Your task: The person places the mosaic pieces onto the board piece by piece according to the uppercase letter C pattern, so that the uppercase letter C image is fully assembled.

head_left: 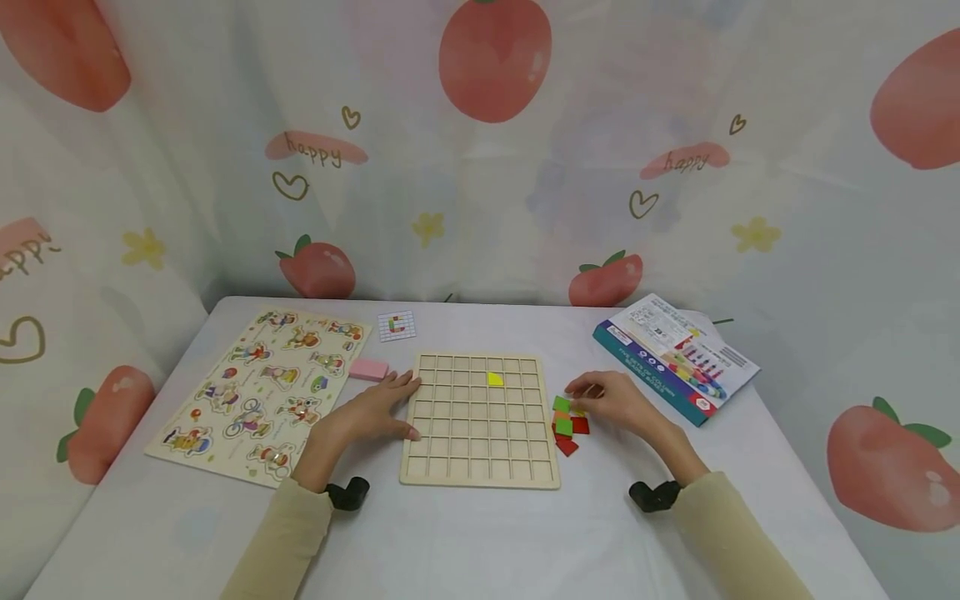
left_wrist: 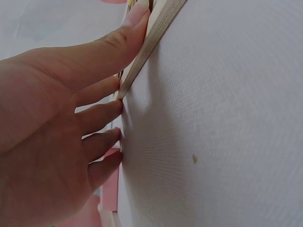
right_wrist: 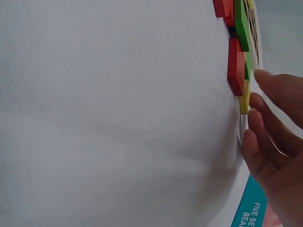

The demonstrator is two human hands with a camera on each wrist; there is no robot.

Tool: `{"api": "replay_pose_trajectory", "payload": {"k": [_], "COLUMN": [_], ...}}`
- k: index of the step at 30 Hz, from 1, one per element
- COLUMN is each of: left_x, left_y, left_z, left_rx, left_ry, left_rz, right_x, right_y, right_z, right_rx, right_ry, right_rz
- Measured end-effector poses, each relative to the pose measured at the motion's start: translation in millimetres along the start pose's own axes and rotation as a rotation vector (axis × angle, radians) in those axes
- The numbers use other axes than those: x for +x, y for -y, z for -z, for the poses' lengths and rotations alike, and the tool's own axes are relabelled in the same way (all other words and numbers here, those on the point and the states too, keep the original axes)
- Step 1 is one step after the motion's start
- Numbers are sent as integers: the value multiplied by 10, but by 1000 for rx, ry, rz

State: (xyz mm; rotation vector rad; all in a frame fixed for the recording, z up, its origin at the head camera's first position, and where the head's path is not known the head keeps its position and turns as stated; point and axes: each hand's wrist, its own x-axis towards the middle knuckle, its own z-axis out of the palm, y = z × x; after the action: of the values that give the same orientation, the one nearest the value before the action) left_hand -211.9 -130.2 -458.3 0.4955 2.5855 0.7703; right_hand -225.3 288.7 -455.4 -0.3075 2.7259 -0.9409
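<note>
A pale wooden grid board [head_left: 480, 473] lies flat in the middle of the table, with one yellow tile [head_left: 495, 380] in an upper cell. My left hand [head_left: 371, 410] rests against the board's left edge, its thumb on the rim and its fingers spread near the corner. Beside the board's right edge is a small pile of tiles: green [head_left: 562, 404], red [right_wrist: 236, 66] and orange, plus a yellow tile [right_wrist: 244, 100]. At the pile's far side my right hand [head_left: 611, 400] reaches down, loosely bent fingertips right at that yellow tile, a gap between thumb and forefinger.
A picture puzzle board [head_left: 262, 379] lies at the left, with a pink block [head_left: 369, 370] at its right edge. Behind the grid board is a small pattern card [head_left: 396, 326]. A teal and white box [head_left: 678, 358] stands back right, near my right hand.
</note>
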Motion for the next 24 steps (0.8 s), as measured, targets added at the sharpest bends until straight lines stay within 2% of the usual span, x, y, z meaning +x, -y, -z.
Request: {"api": "replay_pose_trajectory", "payload": {"k": [8, 15, 24], "left_x": [-1, -2, -5], "left_y": [-6, -15, -34], "left_z": [-1, 9, 8], "left_rx": [-2, 3, -2], "left_ry": [0, -1, 0], "left_rz": [1, 6, 3], "right_x": [-114, -238, -326], "right_y": [24, 12, -30], "right_z": [-9, 10, -6], "right_rx": [-9, -33, -37], "right_ry": [-16, 10, 28], "right_rz": [20, 65, 42]}}
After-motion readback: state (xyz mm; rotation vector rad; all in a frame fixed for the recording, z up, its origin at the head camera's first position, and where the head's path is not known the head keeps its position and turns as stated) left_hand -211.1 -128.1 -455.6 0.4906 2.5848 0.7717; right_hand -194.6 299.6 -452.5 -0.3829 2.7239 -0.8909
